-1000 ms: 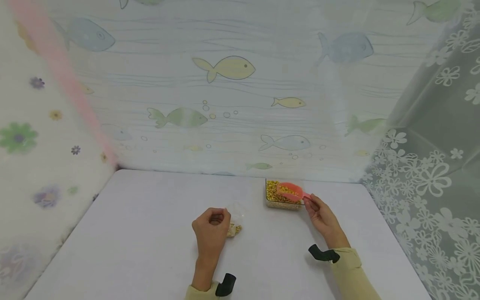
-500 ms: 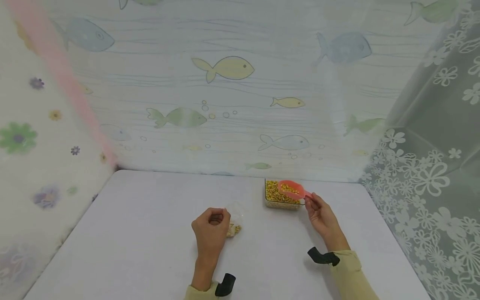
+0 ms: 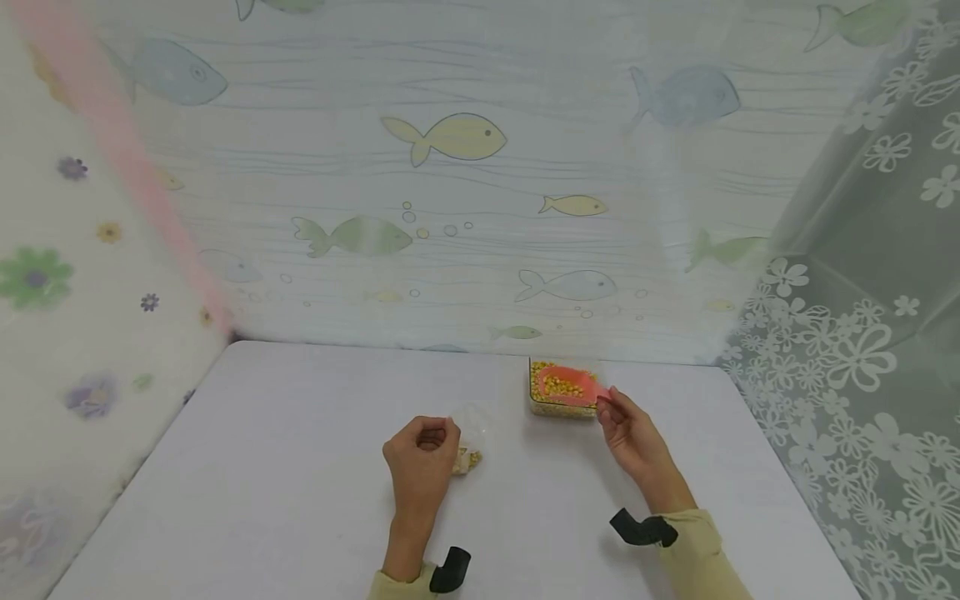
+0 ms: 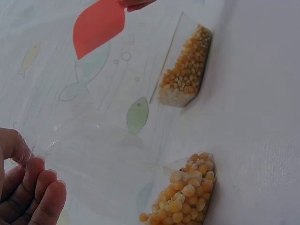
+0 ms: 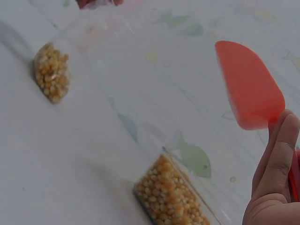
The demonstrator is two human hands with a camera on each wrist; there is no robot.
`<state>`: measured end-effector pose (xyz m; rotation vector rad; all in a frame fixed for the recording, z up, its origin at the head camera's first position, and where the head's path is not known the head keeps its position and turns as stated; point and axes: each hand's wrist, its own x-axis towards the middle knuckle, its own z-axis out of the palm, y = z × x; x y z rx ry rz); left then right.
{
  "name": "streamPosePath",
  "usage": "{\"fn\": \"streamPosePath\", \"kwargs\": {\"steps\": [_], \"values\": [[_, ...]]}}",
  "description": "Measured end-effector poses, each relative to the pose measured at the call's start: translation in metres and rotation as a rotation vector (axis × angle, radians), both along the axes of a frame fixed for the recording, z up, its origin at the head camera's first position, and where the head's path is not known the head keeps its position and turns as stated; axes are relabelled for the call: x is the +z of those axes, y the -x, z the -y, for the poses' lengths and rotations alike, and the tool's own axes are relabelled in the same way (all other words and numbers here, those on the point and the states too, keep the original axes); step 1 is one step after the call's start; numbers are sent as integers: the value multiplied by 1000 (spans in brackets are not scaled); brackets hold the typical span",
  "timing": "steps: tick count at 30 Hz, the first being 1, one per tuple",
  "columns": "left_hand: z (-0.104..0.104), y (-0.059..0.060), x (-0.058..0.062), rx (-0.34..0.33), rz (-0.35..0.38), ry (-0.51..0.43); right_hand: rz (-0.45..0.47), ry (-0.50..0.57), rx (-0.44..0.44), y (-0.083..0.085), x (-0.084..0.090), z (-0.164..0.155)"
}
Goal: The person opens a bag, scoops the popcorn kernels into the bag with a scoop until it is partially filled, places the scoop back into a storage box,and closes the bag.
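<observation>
Head view, left hand: the left hand (image 3: 422, 467) is curled, its grip closed on the upper edge of a clear plastic bag (image 3: 468, 442); a small heap of corn kernels (image 3: 468, 458) is seen in the bag's bottom, just beyond the grip and resting on the worktop (image 3: 300, 467).
Head view, right hand: the right hand (image 3: 633, 442) pinches the handle end of an orange scoop (image 3: 568, 385); the loaded bowl of the scoop is held over a clear box (image 3: 561, 392) of kernels, just ahead of the grip.
Left wrist view: the fingers (image 4: 35, 197) are seen pinching the thin film at the bag's mouth; the kernels (image 4: 185, 197) sag into one bottom corner, well below the grip. The scoop (image 4: 98, 26) and the box (image 4: 187, 65) lie beyond.
Right wrist view: the thumb (image 5: 276, 154) is pressed along the scoop's handle; the scoop (image 5: 248, 84) stands out past the grip, the box (image 5: 173, 197) below it, the bag (image 5: 51, 70) well apart to the side.
Handling, bag: judged light, limp and slippery; it is best taken at the mouth edge, pinched firmly, since the film would fold anywhere lower.
Handling, scoop: judged light and stiff; it is best held by the handle and kept level, as loose kernels would roll off.
</observation>
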<state>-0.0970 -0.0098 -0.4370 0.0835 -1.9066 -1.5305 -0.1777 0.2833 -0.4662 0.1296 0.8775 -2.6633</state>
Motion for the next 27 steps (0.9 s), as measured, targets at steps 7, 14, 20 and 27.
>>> {"fn": "streamPosePath", "kwargs": {"steps": [7, 14, 20, 27], "values": [[0, -1, 1, -10, 13, -10, -11, -65, 58, -12, 4, 16], [3, 9, -17, 12, 13, 7, -34, -91, 154, -21, 4, 36], [7, 14, -32, 4, 18, 2, -22, -124, 199, -25, 0, 50], [8, 13, -32, -10, -1, 11, -29, -151, 210, -25, -4, 62]]}}
